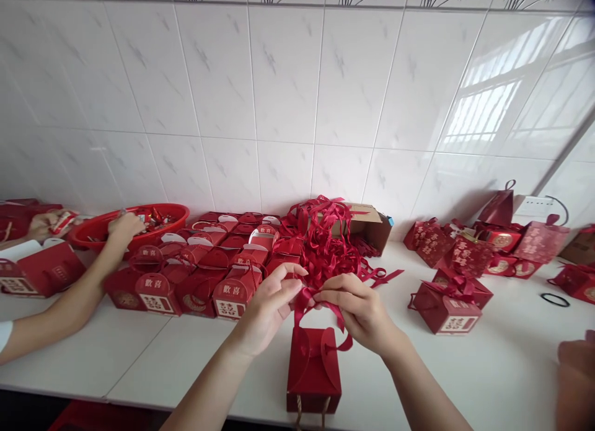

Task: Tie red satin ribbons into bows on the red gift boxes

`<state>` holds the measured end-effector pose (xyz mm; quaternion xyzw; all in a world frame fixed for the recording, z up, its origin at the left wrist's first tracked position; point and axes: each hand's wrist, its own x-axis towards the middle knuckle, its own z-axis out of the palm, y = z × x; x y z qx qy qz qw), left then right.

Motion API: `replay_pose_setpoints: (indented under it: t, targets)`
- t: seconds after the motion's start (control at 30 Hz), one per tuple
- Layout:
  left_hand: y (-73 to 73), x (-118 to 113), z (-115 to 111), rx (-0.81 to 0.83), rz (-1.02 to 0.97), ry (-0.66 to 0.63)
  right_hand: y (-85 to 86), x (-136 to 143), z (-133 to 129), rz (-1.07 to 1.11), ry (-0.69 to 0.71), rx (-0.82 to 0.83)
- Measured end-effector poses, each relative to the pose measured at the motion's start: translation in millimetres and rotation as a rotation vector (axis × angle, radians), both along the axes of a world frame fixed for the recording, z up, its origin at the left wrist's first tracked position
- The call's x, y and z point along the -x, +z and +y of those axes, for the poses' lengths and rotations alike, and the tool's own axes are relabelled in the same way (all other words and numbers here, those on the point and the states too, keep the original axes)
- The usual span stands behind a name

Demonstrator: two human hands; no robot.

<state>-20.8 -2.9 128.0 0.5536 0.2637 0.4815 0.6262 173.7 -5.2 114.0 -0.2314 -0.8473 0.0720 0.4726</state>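
A small red gift box (313, 381) stands near the table's front edge, with twisted cord handles hanging at its front. A red ribbon (344, 344) runs through its top and rises in a loop to my hands. My right hand (360, 307) pinches the ribbon between thumb and fingers just above the box. Close beside it, my left hand (269, 307) is curled with its fingertips at the ribbon; its lower fingers are partly hidden. Behind my hands lies a tangled heap of red ribbons (328, 232), spilling out of a cardboard box (383, 235).
Rows of red gift boxes (198, 291) fill the left middle. Farther left, a co-worker's hand (125, 226) reaches into a red basin (179, 217) of small wrapped items. Bow-tied boxes (446, 316) and a black ring (555, 299) lie right. Another person's blurred hand (576, 369) shows at the right edge.
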Motion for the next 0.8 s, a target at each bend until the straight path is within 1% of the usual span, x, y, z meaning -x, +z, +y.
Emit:
replay_pose_setpoints:
  t: [0.07,0.13,0.2,0.23,0.27,0.3,0.37,0.43,0.47,0.5,0.53,0.57,0.6,0.67,0.7,0.73,0.8]
  targets:
    - [-3.8,-0.4,-0.2,-0.152,0.137,0.161,-2.7,1.3,-0.6,0.115,-0.036,0.012]
    - [-9.5,2.7,-0.2,-0.4,0.3,0.397,-9.0,-0.5,-3.6,0.289,-0.11,0.059]
    - [-18.5,12.6,-0.4,-0.628,0.446,0.619,-21.0,-8.4,-10.6,0.44,-0.211,0.156]
    - [-24.9,21.1,-0.6,-0.695,0.508,0.709,-29.7,-15.4,-15.8,0.489,-0.265,0.22]
    - [-33.0,32.1,-0.8,-0.717,0.559,0.776,-40.3,-24.5,-21.9,0.52,-0.32,0.291]
    - [-42.8,45.7,-1.1,-0.704,0.605,0.83,-53.0,-35.5,-28.6,0.54,-0.376,0.365]
    - [-67.9,77.9,-1.7,-0.643,0.69,0.912,-83.0,-60.9,-42.4,0.56,-0.508,0.516]
    - [-97.6,110.2,-2.5,-0.57,0.854,0.937,-115.1,-85.3,-54.1,0.556,-0.669,0.658]
    - [-112.4,123.0,-3.2,-0.539,0.935,0.914,-129.6,-94.9,-58.3,0.512,-0.717,0.739]
    - [-125.9,132.1,-4.4,-0.534,0.98,0.878,-141.7,-101.7,-61.2,0.46,-0.741,0.81]
    - [-137.4,136.5,-6.0,-0.537,1.017,0.853,-150.6,-105.2,-62.8,0.42,-0.773,0.845]
    - [-146.2,135.8,-8.3,-0.546,1.026,0.839,-155.7,-105.4,-63.0,0.39,-0.8,0.847]
    - [-152.0,130.2,-11.1,-0.551,1.006,0.829,-157.0,-102.3,-62.0,0.376,-0.824,0.821]
    - [-155.4,107.2,-17.6,-0.486,0.908,0.792,-149.8,-88.2,-57.9,0.365,-0.829,0.738]
    - [-154.0,92.0,-20.7,-0.413,0.833,0.754,-143.1,-78.3,-55.1,0.352,-0.79,0.716]
    - [-151.5,76.2,-23.4,-0.32,0.767,0.685,-135.7,-67.5,-52.2,0.331,-0.728,0.714]
    - [-145.5,47.4,-26.5,-0.168,0.627,0.561,-123.3,-45.3,-46.3,0.286,-0.573,0.751]
